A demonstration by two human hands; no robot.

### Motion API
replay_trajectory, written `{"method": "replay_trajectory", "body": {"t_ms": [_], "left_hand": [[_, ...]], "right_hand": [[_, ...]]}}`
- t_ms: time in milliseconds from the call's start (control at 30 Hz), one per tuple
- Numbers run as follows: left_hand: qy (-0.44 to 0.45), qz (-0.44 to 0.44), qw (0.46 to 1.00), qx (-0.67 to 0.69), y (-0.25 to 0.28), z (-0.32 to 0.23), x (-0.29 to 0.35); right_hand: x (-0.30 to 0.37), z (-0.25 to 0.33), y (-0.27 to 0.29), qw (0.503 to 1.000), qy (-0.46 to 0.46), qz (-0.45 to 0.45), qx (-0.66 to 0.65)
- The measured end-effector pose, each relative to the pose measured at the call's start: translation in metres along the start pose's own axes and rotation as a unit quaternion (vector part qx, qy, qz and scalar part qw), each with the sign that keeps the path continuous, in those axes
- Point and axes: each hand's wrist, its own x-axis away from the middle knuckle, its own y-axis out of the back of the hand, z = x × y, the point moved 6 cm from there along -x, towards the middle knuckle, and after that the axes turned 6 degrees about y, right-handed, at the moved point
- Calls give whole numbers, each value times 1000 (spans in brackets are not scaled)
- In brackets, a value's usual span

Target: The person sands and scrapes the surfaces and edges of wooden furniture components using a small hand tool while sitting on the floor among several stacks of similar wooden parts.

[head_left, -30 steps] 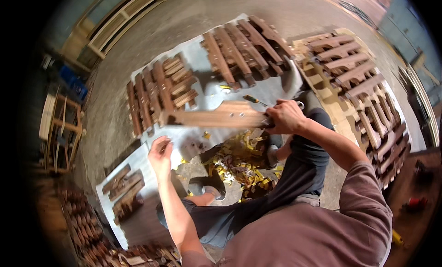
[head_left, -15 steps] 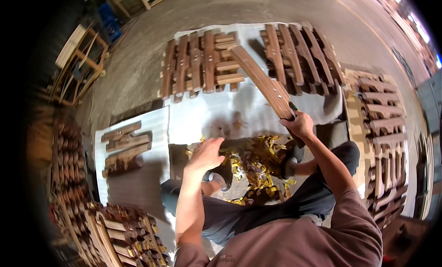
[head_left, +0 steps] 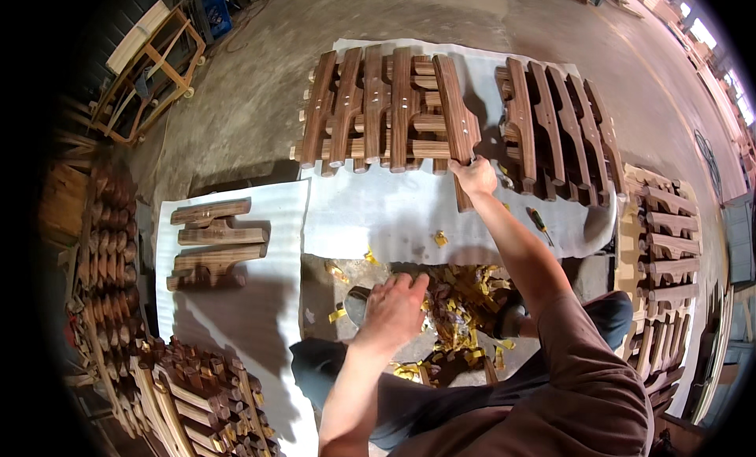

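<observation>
My right hand [head_left: 474, 177] grips the near end of a shaped brown wooden piece [head_left: 457, 114] with small pale spots along it. The piece lies lengthwise at the right end of a row of similar wooden pieces [head_left: 374, 103], over pale-striped crosspieces. To the right of that hand a small screwdriver [head_left: 539, 218] with a green and black handle rests on the white sheet [head_left: 394, 213]. My left hand [head_left: 396, 311] hovers above the floor between my legs, back upward, with loosely bent fingers and nothing seen in it. Its fingertips are partly hidden.
Yellow scraps [head_left: 465, 299] litter the floor between my feet. More wooden pieces [head_left: 551, 126] lie in a second row at far right. Several pieces [head_left: 216, 236] rest on the left sheet. Wooden stacks [head_left: 205, 394] stand at lower left; another stack [head_left: 669, 244] is at right.
My right hand has brought the wooden piece down from mid-air onto the right end of the far row. My left hand has drawn nearer to me. The view has shifted.
</observation>
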Motion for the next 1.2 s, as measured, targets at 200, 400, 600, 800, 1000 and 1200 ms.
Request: {"method": "replay_trajectory", "body": {"t_ms": [200,400,600,800,1000,1200], "left_hand": [[36,-3,999,-21,7,20,-2],[29,-30,999,-3,14,29,1],[9,-181,983,-15,-2,37,19],[49,-122,991,31,41,32,30],[59,-335,915,215,121,100,85],[480,-418,619,460,-12,422,117]], "right_hand": [[-69,31,-50,999,-32,-16,27],[-100,71,-93,998,-10,-40,37],[-128,20,-104,981,179,79,-8],[6,-31,-36,927,10,356,-121],[120,-62,49,846,60,525,-64],[175,-86,52,836,36,547,-20]]}}
